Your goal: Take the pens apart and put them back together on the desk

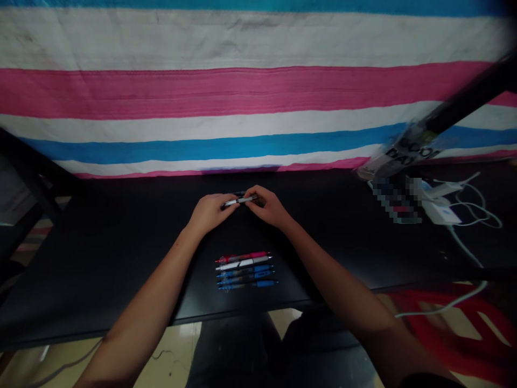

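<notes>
In the head view, a white-and-dark pen lies between the left hand and right hand, neither clearly nearer; each pinches it in closed fingertips. Its long axis runs side to side, the right end slightly farther from the body; which end is the tip is too dim to tell. Nearer the body on the black table, a row of pens lies roughly parallel, untouched.
</notes>
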The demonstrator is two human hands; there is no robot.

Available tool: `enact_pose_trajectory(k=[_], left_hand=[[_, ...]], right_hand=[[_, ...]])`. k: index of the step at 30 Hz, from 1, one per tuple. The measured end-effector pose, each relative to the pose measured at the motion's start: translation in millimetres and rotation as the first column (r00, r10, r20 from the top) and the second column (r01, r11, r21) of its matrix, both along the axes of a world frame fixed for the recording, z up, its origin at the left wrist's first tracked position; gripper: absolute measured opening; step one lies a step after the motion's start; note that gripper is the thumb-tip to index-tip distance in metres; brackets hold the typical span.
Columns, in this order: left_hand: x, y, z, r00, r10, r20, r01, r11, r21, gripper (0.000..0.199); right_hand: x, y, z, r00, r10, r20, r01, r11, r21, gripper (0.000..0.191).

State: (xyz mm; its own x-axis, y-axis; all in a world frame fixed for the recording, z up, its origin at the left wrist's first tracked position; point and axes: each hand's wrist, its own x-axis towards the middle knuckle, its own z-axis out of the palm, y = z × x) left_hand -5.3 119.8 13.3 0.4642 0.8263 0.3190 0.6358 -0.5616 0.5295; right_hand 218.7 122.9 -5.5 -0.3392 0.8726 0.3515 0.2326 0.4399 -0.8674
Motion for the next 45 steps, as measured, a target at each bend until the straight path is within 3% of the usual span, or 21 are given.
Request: enact_pose_trajectory(k=[3, 7, 14, 20, 27, 32, 40, 45], left_hand=[[0.4, -0.8, 0.5, 1.000, -0.010, 0.008, 0.010, 1.000, -0.014, 0.027], [0.6, -1.3, 0.4, 1.000, -0.015, 0.011, 0.015, 1.000, 0.006, 0.025], [0.2, -1.3, 1.2, 1.000, -0.013, 0.013, 0.013, 1.000, -0.007, 0.022], [-0.5, -0.7, 0.4, 1.000, -0.003, 0.011, 0.003, 1.000, -0.012, 0.023], [-0.8, -0.2, 0.9, 1.000, -0.002, 0.006, 0.002, 1.000, -0.021, 0.024], [-0.4, 0.0, -0.5, 0.999, 0.016, 0.043, -0.017, 1.000, 0.026, 0.026], [0.0, -2.4, 2.9, 0.996, 0.061, 0.058, -0.062, 0.998, 0.011, 0.022], [1.0, -4.0, 1.4, 0.996, 0.061, 0.062, -0.062, 0.998, 0.015, 0.022]], right_hand=[[-0.2, -0.3, 1.2, 1.000, 0.010, -0.003, -0.010, 1.000, 0.029, 0.008], [-1.1, -0.9, 1.8, 0.999, 0.015, -0.037, -0.017, 0.998, -0.060, 0.017], [-0.8, -0.5, 1.9, 0.996, -0.043, 0.076, 0.048, 0.996, -0.069, 0.024], [-1.4, 0.0, 1.6, 1.000, 0.000, -0.024, -0.001, 0.998, -0.064, 0.013], [-0.3, 0.6, 3.5, 0.992, -0.001, -0.126, -0.013, 0.994, -0.112, 0.015], [2.8, 3.1, 8.3, 0.971, -0.108, -0.213, 0.068, 0.979, -0.190, 0.023], [5.6, 12.4, -0.8, 0.877, -0.235, -0.420, 0.116, 0.950, -0.288, 0.027], [11.7, 14.9, 3.9, 0.817, -0.249, -0.520, 0.063, 0.935, -0.348, 0.025]])
